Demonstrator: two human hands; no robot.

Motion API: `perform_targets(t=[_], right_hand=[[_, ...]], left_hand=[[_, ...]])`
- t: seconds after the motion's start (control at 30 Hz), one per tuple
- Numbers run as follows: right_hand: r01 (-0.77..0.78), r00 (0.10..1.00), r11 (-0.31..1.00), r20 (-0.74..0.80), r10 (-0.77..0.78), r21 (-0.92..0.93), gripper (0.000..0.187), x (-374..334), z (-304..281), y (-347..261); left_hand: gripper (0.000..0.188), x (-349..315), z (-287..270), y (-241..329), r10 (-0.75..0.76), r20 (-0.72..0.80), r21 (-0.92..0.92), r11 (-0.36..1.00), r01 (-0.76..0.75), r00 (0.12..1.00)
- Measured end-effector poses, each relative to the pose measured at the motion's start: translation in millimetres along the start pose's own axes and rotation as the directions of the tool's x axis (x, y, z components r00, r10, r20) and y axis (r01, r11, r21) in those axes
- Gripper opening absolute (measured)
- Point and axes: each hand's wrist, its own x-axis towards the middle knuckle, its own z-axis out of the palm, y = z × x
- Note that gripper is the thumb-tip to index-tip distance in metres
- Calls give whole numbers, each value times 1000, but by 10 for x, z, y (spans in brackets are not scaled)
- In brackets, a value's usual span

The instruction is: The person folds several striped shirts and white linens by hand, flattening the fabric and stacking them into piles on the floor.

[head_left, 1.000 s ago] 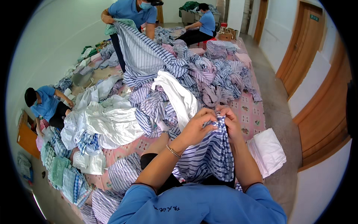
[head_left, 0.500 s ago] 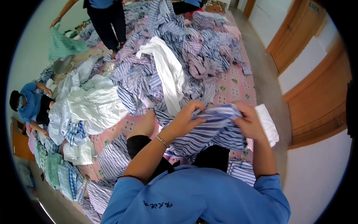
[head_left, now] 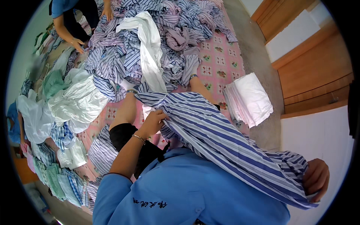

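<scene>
A blue-and-white striped garment (head_left: 221, 131) is stretched slantwise across my lap and front, from between my lower legs to the far right. My left hand (head_left: 153, 122) pinches its edge near the left end, above my knee. At the other end, low on the right, my right hand (head_left: 317, 179) grips the bunched cloth, with the fingers curled round it. Whether the garment is trousers or a top, I cannot tell. Just beyond it, a long white cloth (head_left: 150, 48) lies over the heap of striped clothes (head_left: 112, 63).
A folded white stack (head_left: 252, 98) sits to the right on the pink patterned mat (head_left: 215, 60). Folded checked and green piles (head_left: 56, 176) line the left. Crumpled white sheets (head_left: 77, 103) lie nearer. One co-worker (head_left: 71, 28) bends over the heap; another (head_left: 14, 122) is at the left edge.
The striped garment, bunched between my hands before, is now pulled out long. My right hand has swung far down to the right. The co-worker at the top has bent down, letting go of the green cloth.
</scene>
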Motion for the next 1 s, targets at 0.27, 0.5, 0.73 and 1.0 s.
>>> perform_targets(t=[0.27, 0.5, 0.73, 1.0], right_hand=[[-9, 1000, 996, -23, 7, -84, 25, -148, -55, -237], [-124, 992, 984, -9, 124, -127, 21, -97, -447, -238], [-129, 886, 896, -455, -89, -425, 32, -23, -282, -177], [-362, 598, 859, -797, -85, -363, 26, -751, -1093, -617]], left_hand=[[43, 217, 520, 64, 161, 134, 89, 981, -174, 978], [31, -66, 1125, 292, 9, 169, 134, 990, -32, 986], [31, 237, 670, 8, -97, -520, -35, 995, 93, 849], [18, 100, 4, -114, -26, -618, 158, 975, 157, 786]])
